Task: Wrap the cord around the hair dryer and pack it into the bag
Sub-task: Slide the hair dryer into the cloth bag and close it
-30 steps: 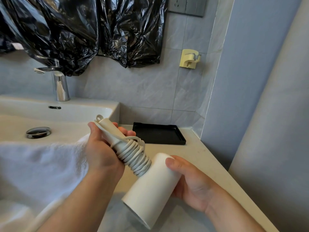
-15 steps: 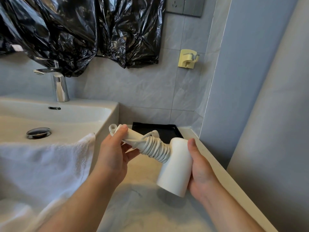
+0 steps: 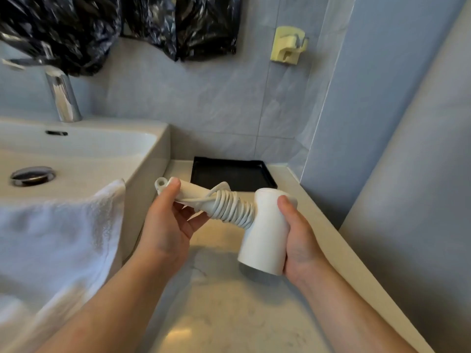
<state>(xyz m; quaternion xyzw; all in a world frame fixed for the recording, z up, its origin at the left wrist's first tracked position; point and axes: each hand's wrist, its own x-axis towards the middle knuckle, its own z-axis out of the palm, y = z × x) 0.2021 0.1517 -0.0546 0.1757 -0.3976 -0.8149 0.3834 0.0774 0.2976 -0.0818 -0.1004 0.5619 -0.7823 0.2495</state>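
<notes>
A white hair dryer (image 3: 265,233) is held in the air over the countertop, barrel pointing down toward me, handle reaching left. Its white cord (image 3: 229,206) is coiled in several tight turns around the handle next to the barrel. My left hand (image 3: 168,225) grips the handle's far end, thumb on top near the plug. My right hand (image 3: 298,238) holds the barrel from the right side, thumb along its top. No bag for packing is visible; only black plastic bags (image 3: 76,29) hang on the wall at the top.
A black tray (image 3: 204,171) lies on the beige countertop (image 3: 229,314) in the back corner. A white sink (image 3: 89,149) with faucet (image 3: 63,98) stands at the left, a white towel (image 3: 51,238) draped over its front. A yellow wall holder (image 3: 288,45) hangs above.
Both hands have turned the dryer and carried it up and away from me, the handle swinging more level. The view has tilted down slightly.
</notes>
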